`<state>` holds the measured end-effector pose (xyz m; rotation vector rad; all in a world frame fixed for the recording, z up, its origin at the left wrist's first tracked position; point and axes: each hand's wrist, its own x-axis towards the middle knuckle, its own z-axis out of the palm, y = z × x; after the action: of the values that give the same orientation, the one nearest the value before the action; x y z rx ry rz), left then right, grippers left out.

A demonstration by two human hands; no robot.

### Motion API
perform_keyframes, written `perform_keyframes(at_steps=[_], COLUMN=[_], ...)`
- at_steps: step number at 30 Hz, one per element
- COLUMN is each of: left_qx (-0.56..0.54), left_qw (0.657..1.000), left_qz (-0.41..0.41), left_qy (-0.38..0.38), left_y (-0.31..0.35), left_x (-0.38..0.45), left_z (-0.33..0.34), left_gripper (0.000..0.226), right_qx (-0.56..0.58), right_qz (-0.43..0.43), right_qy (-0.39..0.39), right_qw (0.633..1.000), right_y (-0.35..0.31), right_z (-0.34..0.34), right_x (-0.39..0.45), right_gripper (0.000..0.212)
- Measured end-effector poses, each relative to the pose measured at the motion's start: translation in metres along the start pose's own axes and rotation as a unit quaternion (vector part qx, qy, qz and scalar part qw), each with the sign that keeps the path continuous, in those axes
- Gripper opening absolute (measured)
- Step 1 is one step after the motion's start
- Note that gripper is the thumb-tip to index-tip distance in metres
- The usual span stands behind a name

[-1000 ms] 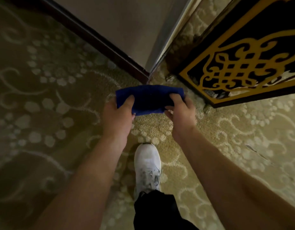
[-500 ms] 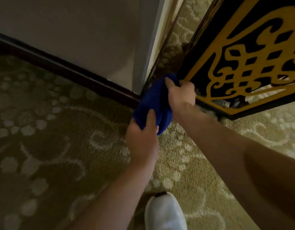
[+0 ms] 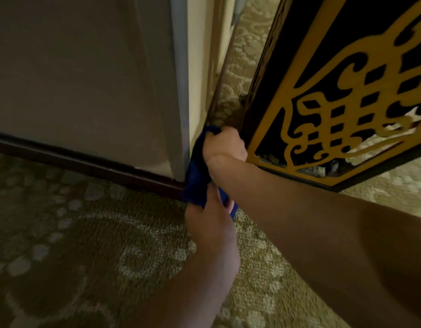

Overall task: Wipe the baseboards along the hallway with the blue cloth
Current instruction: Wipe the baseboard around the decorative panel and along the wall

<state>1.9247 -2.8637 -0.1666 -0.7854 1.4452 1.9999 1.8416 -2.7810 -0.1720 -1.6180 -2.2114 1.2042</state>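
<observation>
The blue cloth (image 3: 197, 178) hangs bunched against the outer corner of the wall, right where the dark brown baseboard (image 3: 86, 162) ends. My right hand (image 3: 222, 145) grips the cloth's upper end, close to the corner and beside the black and gold panel. My left hand (image 3: 210, 218) holds the cloth's lower end just above the carpet. A second strip of baseboard (image 3: 217, 91) runs away behind the corner, partly hidden by my right hand.
A black panel with gold ornament (image 3: 342, 95) leans at the right, its lower edge near my right wrist. The grey wall (image 3: 86, 74) fills the upper left. Patterned beige carpet (image 3: 86, 245) covers the floor, with a narrow gap between wall corner and panel.
Both hands have carried the cloth forward from in front of me to the wall corner. The cloth went from stretched flat to bunched and upright. The view moved closer and lower; my shoe left the frame.
</observation>
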Motion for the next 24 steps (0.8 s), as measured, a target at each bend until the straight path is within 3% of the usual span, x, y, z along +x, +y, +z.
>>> perform_keyframes(at_steps=[7, 12, 16, 20, 24], left_qx=[0.009, 0.041, 0.071, 0.031, 0.006], left_qw=[0.994, 0.986, 0.988, 0.998, 0.999], left_qz=[0.078, 0.149, 0.134, 0.046, 0.039], left_qy=[0.074, 0.069, 0.042, -0.002, -0.005], left_y=[-0.016, -0.003, -0.001, 0.008, 0.017], left_x=[-0.013, 0.003, 0.004, 0.002, -0.001], left_z=[-0.018, -0.028, -0.030, -0.026, -0.032], left_gripper=[0.037, 0.037, 0.032, 0.031, 0.019], right_qx=[0.030, -0.011, 0.005, 0.030, 0.066], right_qz=[0.014, 0.000, 0.015, 0.032, 0.031], right_qy=[-0.124, -0.060, -0.029, 0.004, -0.038], right_qw=[0.992, 0.998, 0.999, 0.999, 0.997], right_y=[0.023, 0.011, 0.006, 0.001, -0.001], right_z=[-0.005, -0.004, 0.000, 0.002, -0.001], right_x=[-0.017, -0.011, -0.005, -0.003, -0.007], right_gripper=[0.033, 0.032, 0.034, 0.041, 0.033])
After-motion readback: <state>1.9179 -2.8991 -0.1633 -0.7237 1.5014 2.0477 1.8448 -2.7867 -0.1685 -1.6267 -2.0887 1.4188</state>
